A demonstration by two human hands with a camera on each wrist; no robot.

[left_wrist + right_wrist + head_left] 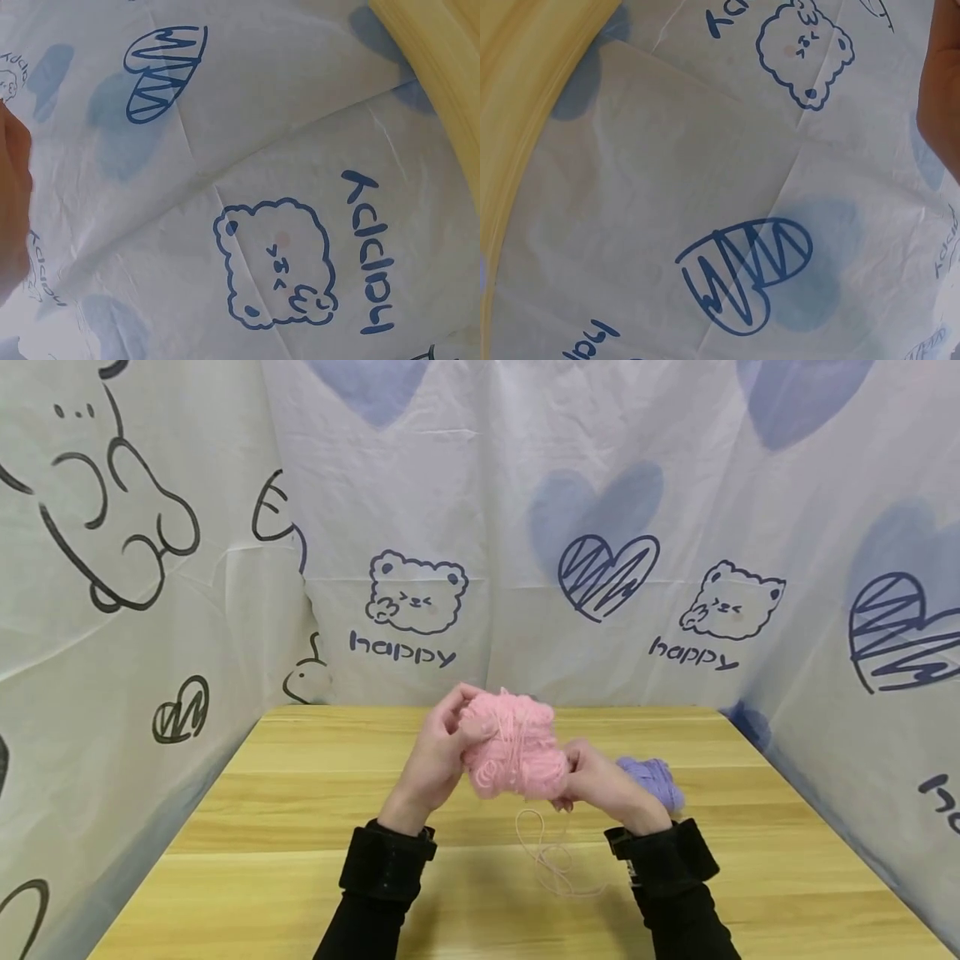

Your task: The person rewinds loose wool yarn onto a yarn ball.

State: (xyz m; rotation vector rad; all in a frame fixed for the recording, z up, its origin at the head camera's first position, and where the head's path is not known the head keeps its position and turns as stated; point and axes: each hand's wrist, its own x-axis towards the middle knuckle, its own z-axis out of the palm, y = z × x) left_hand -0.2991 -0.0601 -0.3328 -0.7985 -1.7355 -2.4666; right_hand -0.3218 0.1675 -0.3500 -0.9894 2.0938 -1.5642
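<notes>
Both forearms, in black sleeves with black wrist straps, reach forward and angle inward so the hands meet at the middle. The left hand (437,756) is raised, thumb and fingers curled in a grip, knuckles toward the camera. The right hand (606,785) sits slightly lower, fingers curled in a pinching hold.

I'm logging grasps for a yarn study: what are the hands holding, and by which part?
Both hold the pink yarn ball above the table: the left hand grips its left side, the right hand its lower right.
</notes>
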